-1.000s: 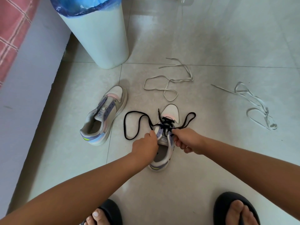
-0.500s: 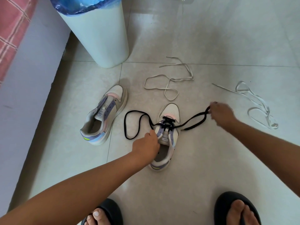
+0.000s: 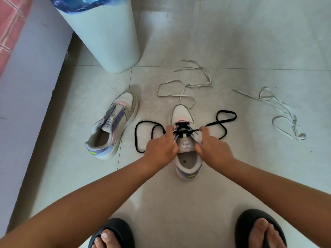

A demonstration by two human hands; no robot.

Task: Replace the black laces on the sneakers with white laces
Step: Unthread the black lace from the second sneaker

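Underfoot, pale floor tiles (image 3: 232, 42) meet a white bin (image 3: 107, 38). Both hands grip 1 sneaker (image 3: 186, 149): left hand (image 3: 161, 149) and right hand (image 3: 213, 149) curl on its sides beside the black lace (image 3: 143, 136). Another sneaker (image 3: 112, 126) lies left. 2 white laces (image 3: 186, 85) (image 3: 284, 115) lie beyond.

At eleven o'clock we see a pale bin (image 3: 105, 36) with a blue liner (image 3: 84, 3) standing on the tiled floor (image 3: 232, 33). At nine o'clock runs a grey ledge (image 3: 23, 90) topped with pink checked cloth (image 3: 10, 27). At six, our black sandals (image 3: 254, 228).
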